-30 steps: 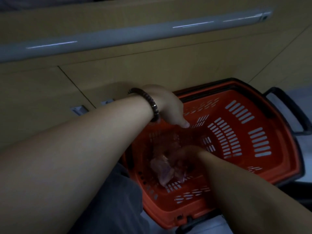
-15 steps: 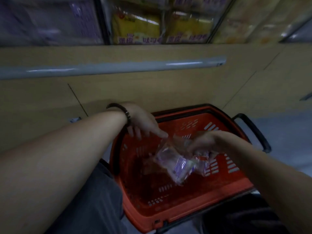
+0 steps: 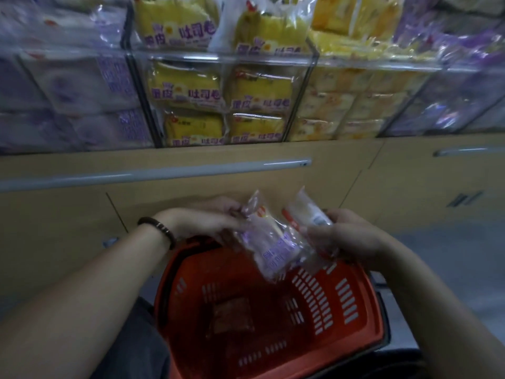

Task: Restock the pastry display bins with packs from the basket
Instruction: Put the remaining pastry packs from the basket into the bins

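Note:
Above the red basket (image 3: 352, 318), both my hands hold clear pastry packs. My left hand (image 3: 207, 220), with a dark bead bracelet on the wrist, pinches the top of a purple-printed pack (image 3: 270, 247). My right hand (image 3: 347, 236) grips a second clear pack (image 3: 306, 212) with a red stripe, beside the first. One dark pack (image 3: 232, 315) lies on the basket floor. Clear display bins (image 3: 221, 58) stand above the counter, filled with yellow packs (image 3: 188, 88) in the middle and purple packs (image 3: 82, 88) on the left.
A beige cabinet front (image 3: 300, 181) with a long grey handle (image 3: 153, 173) runs below the bins. More bins with pale yellow packs (image 3: 349, 105) and purple packs (image 3: 464, 99) stand to the right. Grey floor (image 3: 451, 258) lies right of the basket.
My right hand lifted packs out of the basket bottom and raised them. My left hand closed onto one pack. The view tilted up, bringing the display bins into sight.

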A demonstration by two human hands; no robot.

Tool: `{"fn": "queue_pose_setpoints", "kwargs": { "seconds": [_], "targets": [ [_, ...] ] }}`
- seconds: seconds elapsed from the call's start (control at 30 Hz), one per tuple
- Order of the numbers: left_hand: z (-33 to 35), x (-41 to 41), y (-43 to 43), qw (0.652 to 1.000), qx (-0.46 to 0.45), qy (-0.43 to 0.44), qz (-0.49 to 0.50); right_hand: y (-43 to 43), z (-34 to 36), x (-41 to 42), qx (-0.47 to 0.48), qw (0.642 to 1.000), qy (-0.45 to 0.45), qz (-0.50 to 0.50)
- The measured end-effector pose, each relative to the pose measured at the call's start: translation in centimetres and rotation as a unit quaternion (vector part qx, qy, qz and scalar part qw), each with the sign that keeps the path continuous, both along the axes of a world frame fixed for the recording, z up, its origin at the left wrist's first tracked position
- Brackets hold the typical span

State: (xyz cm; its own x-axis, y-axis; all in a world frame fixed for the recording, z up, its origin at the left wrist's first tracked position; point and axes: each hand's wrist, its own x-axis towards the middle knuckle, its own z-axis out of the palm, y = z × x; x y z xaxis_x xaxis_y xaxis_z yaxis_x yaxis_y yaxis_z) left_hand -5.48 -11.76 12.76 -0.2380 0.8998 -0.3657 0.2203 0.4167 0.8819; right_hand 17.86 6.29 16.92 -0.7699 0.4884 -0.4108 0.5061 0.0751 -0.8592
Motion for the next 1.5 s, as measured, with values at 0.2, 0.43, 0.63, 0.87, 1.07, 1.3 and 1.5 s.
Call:
{"fn": "queue_pose_setpoints", "kwargs": {
  "seconds": [0.2, 0.43, 0.63, 0.87, 1.07, 1.3, 1.5],
  "targets": [
    [2.3, -0.4, -1.3, 0.996, 0.005, -0.005, 0.092, 0.9, 1.6, 0.5, -0.001, 0.986, 0.109, -0.124],
    [2.0, 2.6, -0.7, 0.968, 0.035, -0.142, 0.205, -0.2, 0.3, -0.7, 0.338, 0.919, 0.202, -0.033],
    [3.4, 3.5, -0.3, 0.92, 0.124, -0.283, 0.241, -1.8, -0.3, -2.0, 0.467, 0.859, 0.21, -0.003],
    [2.7, 3.6, 0.3, 0.92, 0.186, -0.257, 0.231, -4.7, -0.7, -2.3, 0.358, 0.913, 0.156, 0.12],
    [1.9, 3.3, 0.1, 0.924, 0.204, -0.243, 0.215, -3.6, -0.5, -2.5, 0.201, 0.943, 0.228, -0.135],
    [2.7, 4.5, -2.3, 0.926, 0.262, -0.197, 0.19, -4.6, 1.4, -1.2, 0.103, 0.951, 0.28, -0.077],
    [7.0, 5.7, -7.7, 0.917, 0.312, -0.161, 0.19, -7.9, 3.8, -0.6, 0.087, 0.93, 0.355, -0.033]
  ]
}}
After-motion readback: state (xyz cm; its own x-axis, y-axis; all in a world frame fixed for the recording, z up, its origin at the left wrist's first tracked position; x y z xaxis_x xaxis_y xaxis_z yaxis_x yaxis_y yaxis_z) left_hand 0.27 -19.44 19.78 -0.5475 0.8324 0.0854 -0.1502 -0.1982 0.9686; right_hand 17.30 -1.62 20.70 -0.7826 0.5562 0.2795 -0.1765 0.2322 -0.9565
